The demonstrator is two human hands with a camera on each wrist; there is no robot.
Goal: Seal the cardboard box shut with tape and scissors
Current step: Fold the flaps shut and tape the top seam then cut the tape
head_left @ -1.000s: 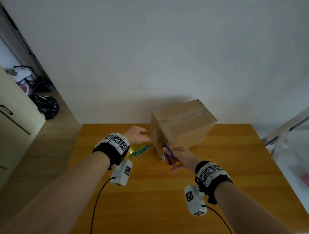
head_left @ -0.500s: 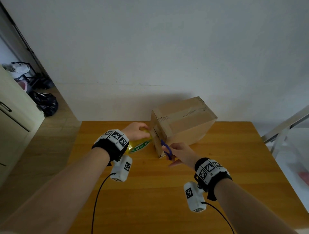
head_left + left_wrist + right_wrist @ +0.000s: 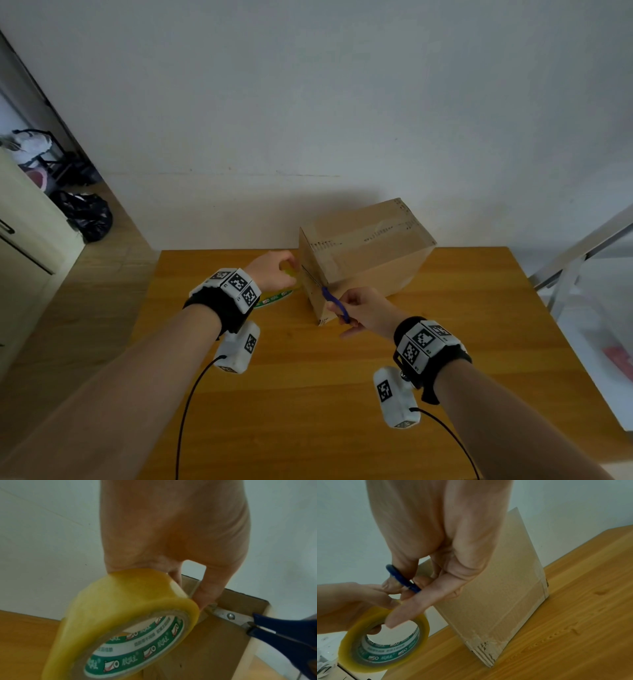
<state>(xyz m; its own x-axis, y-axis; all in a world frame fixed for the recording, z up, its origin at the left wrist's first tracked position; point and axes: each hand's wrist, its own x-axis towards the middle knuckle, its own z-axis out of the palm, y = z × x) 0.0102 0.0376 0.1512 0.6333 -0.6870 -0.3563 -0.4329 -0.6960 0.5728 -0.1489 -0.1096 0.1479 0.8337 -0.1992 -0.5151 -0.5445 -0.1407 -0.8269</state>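
My right hand [image 3: 368,310] has fingers threaded through the blue loops of one pair of scissors [image 3: 334,303], curled round the handles; from the right wrist view a blue loop [image 3: 401,578] circles one finger while another finger points straight down. The steel blades [image 3: 228,616] reach across the near end face of the cardboard box, and how far apart they stand I cannot tell, since my left thumb and the roll cover their tips.

My left hand [image 3: 274,270] grips the one roll of tape [image 3: 123,622], fingers over its yellowish outer band, thumb [image 3: 208,592] pressed down by the box's end face just beside the blades. The roll hangs tilted, close against the box's left end. Its core carries a green and white label [image 3: 145,646] with repeated small roll logos and Chinese characters too blurred for me to read.

The single cardboard box [image 3: 368,250] sits on the wooden table [image 3: 342,394] near the wall, with a strip of tape along its top and rows of small dark print I cannot make out. Its lower near corner [image 3: 485,650] is torn and frayed.

Each wrist wears a black band with white marker blocks, two in all, each trailing a black cable.
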